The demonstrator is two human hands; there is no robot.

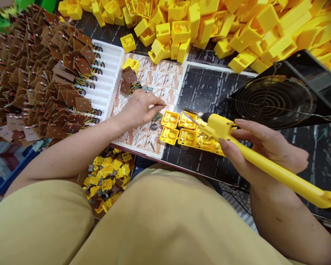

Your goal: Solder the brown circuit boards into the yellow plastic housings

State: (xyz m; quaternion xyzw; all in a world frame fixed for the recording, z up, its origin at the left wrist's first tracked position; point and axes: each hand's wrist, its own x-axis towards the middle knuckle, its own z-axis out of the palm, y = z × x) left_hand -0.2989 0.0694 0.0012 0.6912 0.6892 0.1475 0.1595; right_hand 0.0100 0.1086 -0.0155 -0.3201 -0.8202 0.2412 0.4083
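My right hand (267, 145) is wrapped round a yellow soldering gun (281, 171). Its metal tip points left, over two rows of small open yellow plastic housings (169, 136) near the table's front edge. Left of these rows, my left hand (140, 106) has thumb and index fingertips pinched together; anything between them is too small to make out. Beyond that hand lie a brown circuit board (129, 74) with wires and a single yellow housing (132, 64). A small dark round part (153, 127) rests on the patterned sheet below my left fingers.
Brown circuit boards (44, 70) with wires are heaped at left on a white foam tray (110, 70). Many yellow housings (182, 31) are piled along the back. A black fan (273, 97) stands at right. Below the table edge is a heap of yellow parts (107, 184).
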